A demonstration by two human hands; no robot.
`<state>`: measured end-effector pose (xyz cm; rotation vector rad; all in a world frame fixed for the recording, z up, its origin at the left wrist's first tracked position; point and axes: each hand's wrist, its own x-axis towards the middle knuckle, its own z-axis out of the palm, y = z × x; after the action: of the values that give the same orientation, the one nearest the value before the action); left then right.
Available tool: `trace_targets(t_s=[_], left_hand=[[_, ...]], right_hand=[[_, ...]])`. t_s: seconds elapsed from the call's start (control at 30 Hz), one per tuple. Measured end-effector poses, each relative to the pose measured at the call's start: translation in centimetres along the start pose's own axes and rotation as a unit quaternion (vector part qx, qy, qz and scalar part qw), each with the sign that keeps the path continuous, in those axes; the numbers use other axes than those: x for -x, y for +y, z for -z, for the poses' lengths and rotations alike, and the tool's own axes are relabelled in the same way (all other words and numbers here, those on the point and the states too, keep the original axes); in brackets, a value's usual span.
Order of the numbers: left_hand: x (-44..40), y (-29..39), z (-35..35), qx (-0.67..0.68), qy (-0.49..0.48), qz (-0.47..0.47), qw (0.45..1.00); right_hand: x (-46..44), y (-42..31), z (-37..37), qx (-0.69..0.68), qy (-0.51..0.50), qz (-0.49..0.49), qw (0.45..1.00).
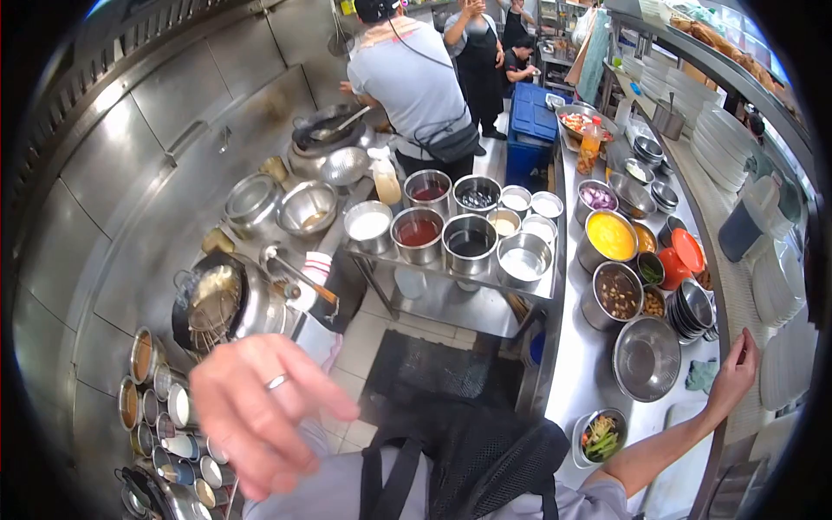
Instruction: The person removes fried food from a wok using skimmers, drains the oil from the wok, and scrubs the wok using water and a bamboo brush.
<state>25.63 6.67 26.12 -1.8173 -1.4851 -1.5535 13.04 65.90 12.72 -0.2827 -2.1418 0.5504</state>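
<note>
My left hand (pixel 256 403) hangs large in the foreground, back up, with a ring on one finger. Its fingers are loosely bent and apart, slightly blurred, and hold nothing I can see. Behind it, a wok (pixel 195 303) with a wire strainer (pixel 213 310) rests on the stove. My right hand (pixel 737 364) reaches out over the right counter by the plate shelf, its fingers part curled and apart, with no object visible in them. Near that arm are a green cloth (pixel 701 376), a perforated metal bowl (pixel 646 359) and a bowl of cut vegetables (pixel 601 436).
A steel stand holds several pots, one with red sauce (pixel 417 233). Sauce containers (pixel 143 355) line the lower left. A co-worker (pixel 416 78) stands at the far wok (pixel 329 128), with other people behind. A blue bin (pixel 531 130) and a black floor mat (pixel 433 368) mark the aisle.
</note>
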Motion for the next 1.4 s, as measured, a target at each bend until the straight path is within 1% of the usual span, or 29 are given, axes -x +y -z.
trace_targets(t_s=[0.03, 0.13, 0.23, 0.27, 0.47, 0.5, 0.57, 0.63, 0.7, 0.73, 0.8, 0.87, 0.93, 1.0, 1.07, 1.3, 1.4], left_hand=[[-0.8, 0.1, -0.1, 0.002, -0.009, -0.013, 1.0], [-2.7, -0.1, -1.5, 0.096, 0.015, -0.06, 0.993], [-3.6, -0.6, -1.9, 0.128, 0.01, -0.082, 0.988], [-3.8, -0.7, -1.9, 0.131, 0.006, -0.088, 0.987], [-4.1, -2.2, -1.8, 0.134, -0.032, -0.14, 0.981], [-4.0, -2.9, -1.9, 0.126, -0.046, -0.167, 0.977], [-3.2, -3.0, -2.3, 0.114, -0.049, -0.176, 0.977], [-1.1, -1.4, -3.5, 0.129, 0.006, -0.094, 0.987], [-0.8, -1.1, -4.6, 0.124, 0.065, -0.07, 0.988], [-1.4, -1.9, -5.5, 0.113, 0.095, -0.089, 0.985], [-1.7, -2.2, -6.3, 0.105, 0.124, -0.097, 0.982], [-1.7, -2.0, -6.5, 0.111, 0.119, -0.077, 0.984], [-2.3, -1.9, -6.2, 0.127, 0.087, -0.051, 0.987], [-3.5, -2.0, -5.1, 0.154, 0.028, -0.021, 0.988], [-3.7, -2.0, -5.6, 0.159, 0.03, -0.02, 0.987], [-4.5, -1.6, -6.7, 0.156, 0.029, -0.01, 0.987], [-4.3, -2.1, -6.2, 0.188, -0.006, -0.01, 0.982]], right_hand=[[-0.4, 0.2, 0.1, -0.008, -0.001, 0.0, 1.0], [-1.1, 0.6, 0.2, -0.035, -0.006, -0.01, 0.999], [-1.5, 1.5, 0.0, -0.045, -0.028, -0.063, 0.997], [-1.5, 1.5, -0.4, -0.077, -0.008, -0.038, 0.996], [-1.1, 1.3, 0.0, -0.029, -0.027, -0.047, 0.998], [-1.2, 1.5, 0.0, -0.035, -0.027, -0.046, 0.998], [-1.2, 2.2, -0.2, -0.051, -0.028, -0.041, 0.997], [-1.2, 2.2, -0.1, -0.055, -0.031, -0.048, 0.997], [-1.2, 2.0, -0.1, -0.052, -0.035, -0.048, 0.997], [-1.3, 1.9, 0.0, -0.046, -0.036, -0.046, 0.997], [-1.2, 1.9, 0.1, -0.04, -0.038, -0.04, 0.998], [-1.2, 2.1, 0.0, -0.044, -0.038, -0.034, 0.998], [-1.2, 2.2, 0.0, -0.043, -0.035, -0.024, 0.998], [-1.1, 2.0, 0.2, -0.052, -0.034, -0.027, 0.998], [-1.1, 1.7, 0.2, -0.073, -0.034, -0.04, 0.996], [-0.8, 1.0, 0.5, -0.07, -0.027, -0.033, 0.997], [-0.8, 1.1, 0.5, -0.065, -0.023, -0.025, 0.997]])
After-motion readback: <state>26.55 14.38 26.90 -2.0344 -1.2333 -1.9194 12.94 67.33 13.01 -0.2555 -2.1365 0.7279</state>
